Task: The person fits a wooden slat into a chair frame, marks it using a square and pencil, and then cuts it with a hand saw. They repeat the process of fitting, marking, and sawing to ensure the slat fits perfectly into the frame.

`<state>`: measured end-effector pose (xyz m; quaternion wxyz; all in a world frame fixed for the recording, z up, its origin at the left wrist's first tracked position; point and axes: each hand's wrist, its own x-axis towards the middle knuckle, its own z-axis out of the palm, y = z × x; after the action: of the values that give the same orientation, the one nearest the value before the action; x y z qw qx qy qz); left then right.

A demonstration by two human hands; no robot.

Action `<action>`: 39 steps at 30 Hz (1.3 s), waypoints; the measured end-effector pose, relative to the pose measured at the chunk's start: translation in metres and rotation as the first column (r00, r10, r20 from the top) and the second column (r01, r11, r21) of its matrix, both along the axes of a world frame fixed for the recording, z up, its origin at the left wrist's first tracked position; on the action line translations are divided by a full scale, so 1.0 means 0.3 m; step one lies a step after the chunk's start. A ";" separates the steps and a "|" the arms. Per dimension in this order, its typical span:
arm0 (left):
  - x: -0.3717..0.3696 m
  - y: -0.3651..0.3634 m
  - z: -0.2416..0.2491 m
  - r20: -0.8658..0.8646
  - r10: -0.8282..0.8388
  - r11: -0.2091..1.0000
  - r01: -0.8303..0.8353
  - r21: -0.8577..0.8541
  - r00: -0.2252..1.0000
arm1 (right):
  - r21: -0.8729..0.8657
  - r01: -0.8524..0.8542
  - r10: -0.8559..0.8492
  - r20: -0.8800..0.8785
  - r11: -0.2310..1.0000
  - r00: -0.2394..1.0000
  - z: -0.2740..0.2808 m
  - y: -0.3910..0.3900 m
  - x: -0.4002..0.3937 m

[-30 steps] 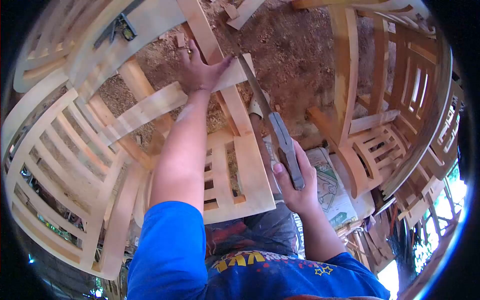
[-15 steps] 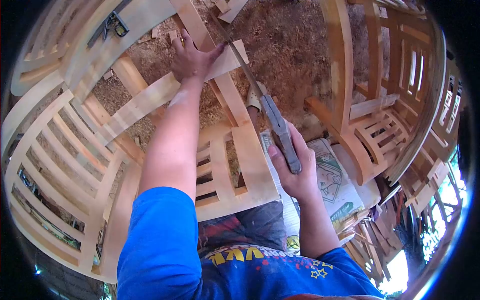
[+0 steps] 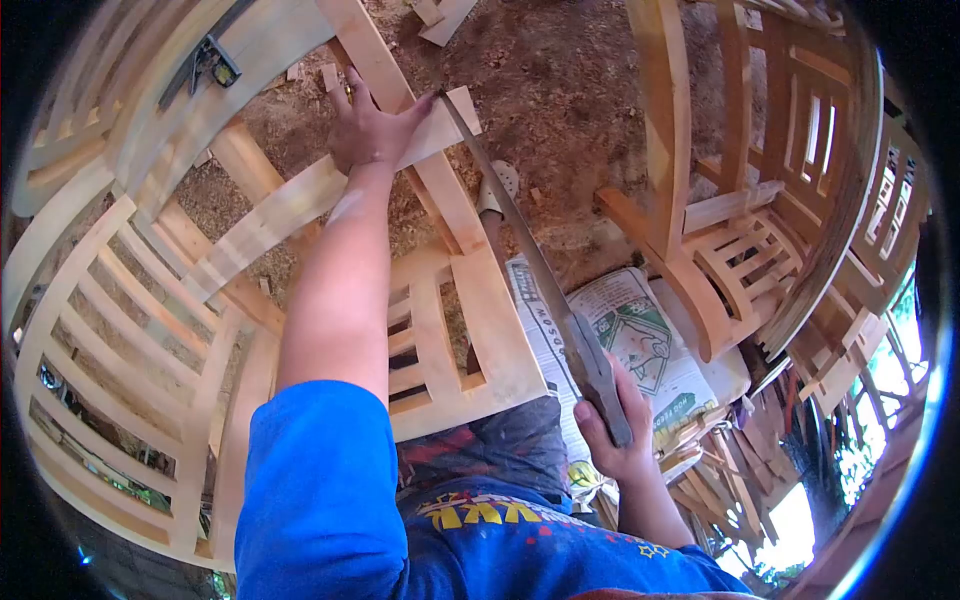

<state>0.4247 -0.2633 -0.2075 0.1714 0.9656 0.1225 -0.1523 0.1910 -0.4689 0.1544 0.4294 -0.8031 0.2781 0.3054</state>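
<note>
A handsaw [image 3: 537, 253] is being gripped by the right hand [image 3: 624, 420], with the fingers wrapped around its handle. Its blade is being held slantwise across a wooden board [image 3: 265, 228], near the board's end and just beside the left thumb. The board is being pressed from above by the left hand [image 3: 366, 132], whose fingers are being spread wide. A wooden rail [image 3: 456, 202] is being crossed by the board. A printed sack [image 3: 640, 325] is being partly overlapped by the saw's handle.
</note>
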 end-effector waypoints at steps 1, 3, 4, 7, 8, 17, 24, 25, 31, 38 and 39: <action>-0.009 0.009 -0.037 0.045 -0.011 1.000 0.011 -0.005 0.999 | 0.000 -0.007 0.007 0.000 1.000 1.000 -0.022 0.007 0.022; -0.031 0.018 -0.075 0.106 -0.029 1.000 0.029 -0.005 0.994 | -0.021 -0.035 0.038 0.193 0.999 0.980 -0.182 0.036 0.097; -0.026 0.019 -0.084 0.132 -0.034 0.999 0.035 -0.002 0.991 | -0.016 -0.018 0.021 0.207 1.000 0.978 -0.257 0.057 0.159; -0.036 0.025 -0.085 0.135 -0.023 0.999 0.026 -0.026 0.991 | 0.038 0.050 -0.055 0.154 0.998 0.987 -0.324 0.103 0.277; -0.025 0.024 -0.081 0.132 -0.015 0.999 0.021 -0.042 0.991 | 0.059 0.078 -0.085 0.128 0.995 0.988 -0.320 0.109 0.300; -0.013 0.011 -0.020 0.032 -0.047 0.993 0.043 0.114 0.998 | -0.024 0.005 -0.006 -0.036 1.000 0.999 0.034 0.065 0.033; -0.017 0.024 -0.040 0.007 -0.029 0.999 0.029 0.040 1.000 | -0.047 0.004 0.007 0.238 0.999 0.971 -0.391 0.160 0.346; -0.022 0.019 -0.038 0.012 -0.025 0.999 0.024 0.043 1.000 | -0.048 0.011 -0.001 0.205 0.999 0.979 -0.398 0.165 0.357; -0.023 0.013 -0.044 0.028 -0.004 0.999 0.003 0.035 1.000 | -0.024 0.006 -0.006 0.021 1.000 1.000 -0.043 0.085 0.128; -0.018 0.015 -0.057 0.018 -0.008 1.000 0.007 0.018 1.000 | -0.029 -0.037 0.041 0.143 0.999 0.989 -0.179 0.063 0.197; -0.006 0.013 -0.025 -0.036 0.008 1.000 -0.007 0.010 0.999 | 0.016 0.017 -0.019 0.171 1.000 0.985 -0.290 0.077 0.290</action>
<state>0.4229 -0.2595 -0.2151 0.1652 0.9630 0.1299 -0.1686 0.2779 -0.4459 0.0675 0.4600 -0.8208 0.2452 0.2335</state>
